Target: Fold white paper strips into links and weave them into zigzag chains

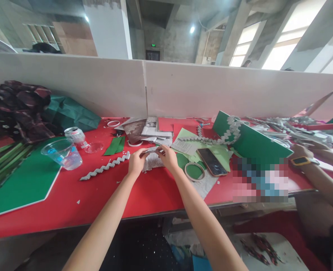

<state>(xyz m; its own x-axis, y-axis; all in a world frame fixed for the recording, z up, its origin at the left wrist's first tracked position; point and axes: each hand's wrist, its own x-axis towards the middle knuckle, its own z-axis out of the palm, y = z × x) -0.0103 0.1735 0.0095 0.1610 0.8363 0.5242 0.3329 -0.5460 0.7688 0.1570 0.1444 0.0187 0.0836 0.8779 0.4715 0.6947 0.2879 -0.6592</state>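
Both of my hands meet over the middle of the red table. Fingers and thumb of my left hand (pixel 137 161) pinch one end of a thin, greyish paper strip (pixel 152 151). The other end is pinched in my right hand (pixel 168 156). Beneath the strip lies a printed paper sheet (pixel 153 162). A folded zigzag paper chain (pixel 106 167) rests left of my left hand. To the right of my right hand are a roll of tape (pixel 194 172), a phone (pixel 212 162) and light green paper (pixel 187 141).
Left: a plastic cup (pixel 65 156), a can (pixel 75 137), a green board (pixel 22 184) and a dark bag (pixel 25 113). Right: an upright green board (pixel 251 143), another paper chain (pixel 231 131), and another person's hand with a yellow watch (pixel 301 156). A white partition (pixel 211 90) stands behind.
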